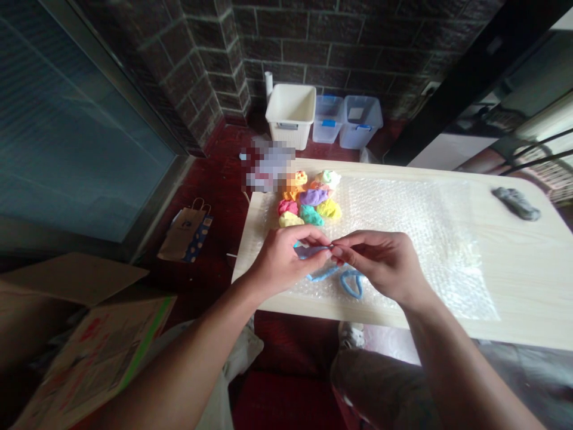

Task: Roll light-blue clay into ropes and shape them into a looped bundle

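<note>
The bubble wrap [385, 206] is glossy plastic, the blue strand [344, 283] matt, perhaps fuzzy.

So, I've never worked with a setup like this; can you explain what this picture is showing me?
Of course. There's no machine here: these are a person's own bare left hand and right hand. The single picture comes from a camera worn on their head, looking forward and down.

Below is a pale table partly covered with bubble wrap. At its far left sits a cluster of coloured lumps, and a blue strand lies partly looped beneath the hands. A dark grey bundle rests at the right.

The fingertips meet, apparently pinching a small bluish piece, though it's too unclear to say exactly what.
</note>
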### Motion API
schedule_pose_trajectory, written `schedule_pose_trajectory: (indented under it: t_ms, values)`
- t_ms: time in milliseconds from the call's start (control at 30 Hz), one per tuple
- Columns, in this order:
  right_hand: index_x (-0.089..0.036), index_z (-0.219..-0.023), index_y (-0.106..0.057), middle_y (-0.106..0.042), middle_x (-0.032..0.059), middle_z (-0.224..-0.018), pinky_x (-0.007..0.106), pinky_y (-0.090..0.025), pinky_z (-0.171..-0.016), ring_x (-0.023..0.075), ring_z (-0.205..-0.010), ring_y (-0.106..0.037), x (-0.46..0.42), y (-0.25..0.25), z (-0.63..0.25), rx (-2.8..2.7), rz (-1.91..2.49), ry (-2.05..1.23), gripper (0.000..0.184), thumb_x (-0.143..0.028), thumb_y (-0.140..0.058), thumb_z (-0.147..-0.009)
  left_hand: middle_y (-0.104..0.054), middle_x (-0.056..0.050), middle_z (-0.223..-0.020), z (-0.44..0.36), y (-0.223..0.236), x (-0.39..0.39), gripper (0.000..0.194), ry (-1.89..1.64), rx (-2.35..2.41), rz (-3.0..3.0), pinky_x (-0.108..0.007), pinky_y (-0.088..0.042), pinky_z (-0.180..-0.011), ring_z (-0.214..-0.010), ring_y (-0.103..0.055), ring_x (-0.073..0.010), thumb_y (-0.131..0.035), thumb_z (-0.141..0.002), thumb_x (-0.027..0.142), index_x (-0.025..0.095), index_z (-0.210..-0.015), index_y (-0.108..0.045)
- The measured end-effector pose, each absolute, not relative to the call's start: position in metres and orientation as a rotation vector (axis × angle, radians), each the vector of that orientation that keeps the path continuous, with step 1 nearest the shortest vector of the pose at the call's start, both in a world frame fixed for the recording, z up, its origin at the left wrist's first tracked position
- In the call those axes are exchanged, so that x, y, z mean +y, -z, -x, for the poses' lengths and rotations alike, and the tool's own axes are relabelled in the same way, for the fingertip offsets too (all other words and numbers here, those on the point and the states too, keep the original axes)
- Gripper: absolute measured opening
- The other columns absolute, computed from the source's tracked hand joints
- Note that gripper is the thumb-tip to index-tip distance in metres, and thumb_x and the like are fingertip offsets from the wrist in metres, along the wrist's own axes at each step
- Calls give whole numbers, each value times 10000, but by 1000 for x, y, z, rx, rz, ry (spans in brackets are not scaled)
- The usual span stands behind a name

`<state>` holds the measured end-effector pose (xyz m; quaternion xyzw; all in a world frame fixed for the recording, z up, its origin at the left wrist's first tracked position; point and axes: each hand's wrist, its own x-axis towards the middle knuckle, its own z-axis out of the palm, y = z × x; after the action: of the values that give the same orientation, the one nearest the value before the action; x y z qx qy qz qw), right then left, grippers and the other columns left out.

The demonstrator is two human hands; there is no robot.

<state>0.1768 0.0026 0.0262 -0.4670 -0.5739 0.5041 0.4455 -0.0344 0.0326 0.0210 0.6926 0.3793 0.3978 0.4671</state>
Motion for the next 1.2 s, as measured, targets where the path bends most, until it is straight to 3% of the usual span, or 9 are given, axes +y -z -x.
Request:
schedule_pose_trajectory:
  t_ms: [133, 467, 733, 933, 1200]
  values:
    - [-207, -918, -857, -844, 69, -841, 275, -643, -664, 191, -726, -780, 4, -28, -177, -1435, 1149, -1242, 117, -309, -871, -864, -824, -72, -976, 35, -21, 33, 167, -908, 922, -1692, -260, -611, -802, -890, -773, -183, -765, -879, 242, 144, -1014, -771]
    - [-216, -957, -863, -858, 59, -883, 232, -626, -684, 166, -743, -784, 4, -23, -178, -1440, 1167, -1276, 113, -307, -854, -890, -820, -36, -898, 34, -23, 32, 66, -922, 972, -1775, -239, -579, -771, -821, -757, -158, -728, -904, 186, 154, -910, -785]
    - [-209, -980, -861, -859, 62, -916, 231, -637, -737, 170, -792, -796, 4, -25, -176, -1442, 1168, -1263, 106, -257, -850, -886, -825, -47, -960, 36, -22, 33, 120, -864, 950, -1775, -248, -575, -788, -878, -764, -172, -700, -951, 233, 156, -987, -785]
    - [-227, -1029, -854, -857, 49, -906, 208, -632, -704, 149, -764, -791, 4, -23, -176, -1392, 1139, -1289, 140, -258, -849, -893, -836, -54, -956, 35, -20, 33, 90, -960, 952, -1770, -256, -592, -812, -874, -775, -174, -731, -925, 187, 150, -962, -804]
    - [-215, -948, -850, -845, 56, -862, 215, -624, -695, 152, -753, -779, 4, -25, -179, -1439, 1140, -1252, 71, -263, -845, -897, -829, -61, -1007, 35, -18, 34, 132, -934, 937, -1720, -237, -598, -829, -916, -774, -168, -748, -905, 196, 139, -1019, -784]
